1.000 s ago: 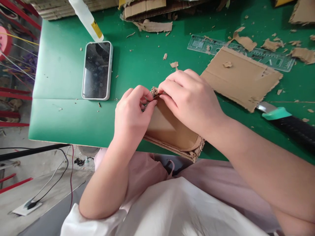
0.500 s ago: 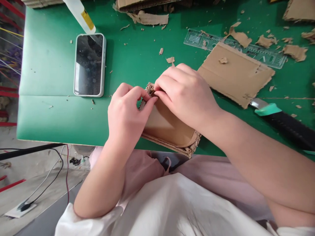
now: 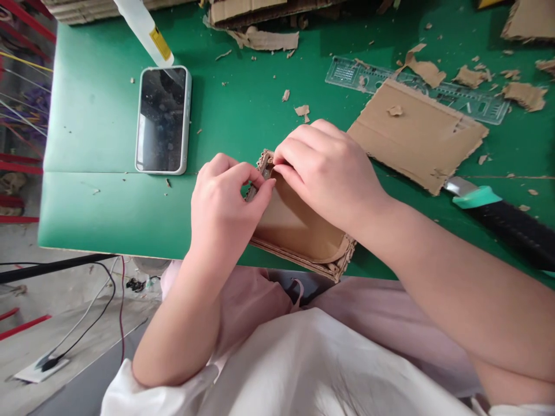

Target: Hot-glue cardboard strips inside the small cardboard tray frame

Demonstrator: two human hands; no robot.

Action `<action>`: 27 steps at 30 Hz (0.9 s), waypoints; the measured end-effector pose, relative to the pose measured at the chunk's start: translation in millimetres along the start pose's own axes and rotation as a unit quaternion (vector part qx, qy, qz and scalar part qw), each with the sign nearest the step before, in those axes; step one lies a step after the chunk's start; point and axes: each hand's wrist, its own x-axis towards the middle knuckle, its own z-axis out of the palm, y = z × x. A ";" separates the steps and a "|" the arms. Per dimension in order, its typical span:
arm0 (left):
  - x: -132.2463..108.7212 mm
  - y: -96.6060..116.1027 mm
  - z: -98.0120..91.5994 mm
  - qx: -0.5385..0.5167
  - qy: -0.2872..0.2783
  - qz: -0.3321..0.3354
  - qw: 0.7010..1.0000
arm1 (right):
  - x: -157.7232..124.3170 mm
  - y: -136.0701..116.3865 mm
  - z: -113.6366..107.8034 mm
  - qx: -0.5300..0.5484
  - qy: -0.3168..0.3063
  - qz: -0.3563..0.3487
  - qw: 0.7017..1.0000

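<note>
A shallow cardboard tray with layered, rough-cut walls and a rounded inner corner lies tilted at the table's near edge. My left hand is closed in a pinch at the tray's left wall, thumb and forefinger around the rim. At the tray's far corner, my right hand is also closed, its thumb and forefinger pinched together at the inner edge. The right hand and forearm cover the tray's far right side. Whether a loose strip sits between those fingertips is hidden.
On the green table lie a phone, a white tube with a yellow label, a clear ruler, a flat cardboard piece, a black-handled knife and torn scraps. Stacked cardboard stands at the back.
The view has shifted slightly, so everything on the table appears a little further right and lower. My fingertips are slightly further apart, and both hands stay at the tray's far left corner.
</note>
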 end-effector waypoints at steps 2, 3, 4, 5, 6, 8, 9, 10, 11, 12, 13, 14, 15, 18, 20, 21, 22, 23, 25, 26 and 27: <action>0.2 0.0 0.8 0.000 0.003 -0.001 1.000 | 0.0 -0.5 0.6 -0.004 0.005 0.000 1.000; 0.2 0.0 1.1 0.000 0.005 -0.001 1.000 | -0.2 -0.4 1.4 -0.005 0.010 -0.001 1.000; 0.2 0.1 1.4 0.000 0.006 -0.002 1.000 | -0.4 0.0 2.5 -0.005 0.017 -0.002 1.000; 0.2 0.2 1.6 0.000 0.006 -0.003 1.000 | -0.8 0.8 3.9 -0.004 0.027 -0.005 1.000; 0.1 0.2 1.6 -0.001 0.004 -0.003 1.000 | -1.2 1.8 5.6 -0.002 0.040 -0.010 0.999; 0.2 -0.2 1.6 -0.006 0.000 -0.002 1.000 | -2.1 4.3 9.4 0.003 0.066 -0.024 0.998; 0.3 -0.7 1.6 -0.009 -0.001 0.000 1.000 | -2.4 5.5 11.2 0.005 0.079 -0.031 0.996; 0.5 -1.3 1.8 -0.013 -0.001 0.003 1.000 | -2.8 6.4 12.8 0.008 0.089 -0.037 0.995; 0.7 -2.1 2.1 -0.016 -0.001 0.006 1.000 | -3.0 7.1 14.2 0.011 0.098 -0.041 0.994; 0.9 -3.0 2.6 -0.020 -0.001 0.008 1.000 | -3.1 7.5 15.2 0.016 0.104 -0.042 0.994; 1.1 -3.9 3.3 -0.023 0.001 0.010 1.000 | -3.1 7.6 15.9 0.021 0.108 -0.042 0.993; 1.2 -4.8 4.1 -0.028 0.002 0.010 1.000 | -3.1 7.5 16.1 0.027 0.109 -0.041 0.993; 1.3 -5.7 5.0 -0.034 0.004 0.010 0.999 | -3.2 7.3 15.8 0.033 0.108 -0.040 0.993; 1.1 -7.4 7.2 -0.048 0.002 0.004 0.999 | -4.1 7.8 12.6 0.048 0.102 -0.035 0.993; 0.7 -7.3 8.0 -0.047 -0.001 0.001 0.999 | -5.8 10.3 8.7 0.057 0.104 -0.031 0.992; 0.5 -6.9 8.1 -0.044 -0.001 -0.001 0.999 | -6.9 12.2 6.5 0.062 0.108 -0.030 0.992; 0.2 -6.2 8.2 -0.041 -0.002 -0.003 0.999 | -8.0 14.4 4.2 0.069 0.113 -0.028 0.991; -0.1 -5.4 8.1 -0.038 -0.002 -0.004 0.999 | -9.1 16.8 2.2 0.076 0.119 -0.026 0.990; -0.6 -3.6 7.5 -0.034 -0.005 -0.005 0.999 | -10.7 21.1 -0.9 0.090 0.131 -0.022 0.987; -0.9 -2.7 7.1 -0.031 -0.005 -0.004 0.999 | -11.3 22.8 -1.7 0.095 0.133 -0.019 0.986; -1.1 -2.0 6.6 -0.028 -0.004 -0.002 1.000 | -11.6 23.9 -2.0 0.097 0.132 -0.017 0.986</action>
